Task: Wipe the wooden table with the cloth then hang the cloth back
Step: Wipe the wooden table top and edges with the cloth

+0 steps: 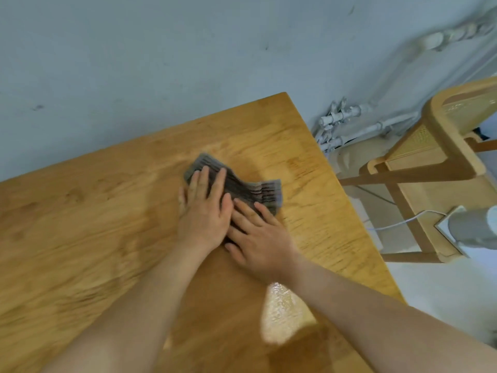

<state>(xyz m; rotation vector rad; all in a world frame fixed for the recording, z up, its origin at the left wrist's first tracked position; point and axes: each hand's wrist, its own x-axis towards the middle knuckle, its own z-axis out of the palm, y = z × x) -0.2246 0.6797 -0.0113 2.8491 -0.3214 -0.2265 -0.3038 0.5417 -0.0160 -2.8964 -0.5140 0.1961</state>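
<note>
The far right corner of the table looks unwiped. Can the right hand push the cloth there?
Probably yes: the right hand lies flat on the cloth, and the wooden table is bare between it and that corner.

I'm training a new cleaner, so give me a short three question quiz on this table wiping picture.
1. True or false: both hands press flat on the cloth.
2. The cloth lies nearer which edge of the wooden table: A left, B right?
3. What stands on the floor to the right of the table?

Key: 1 true, left hand and right hand both flat. 2 B. 3 A wooden chair.
</note>
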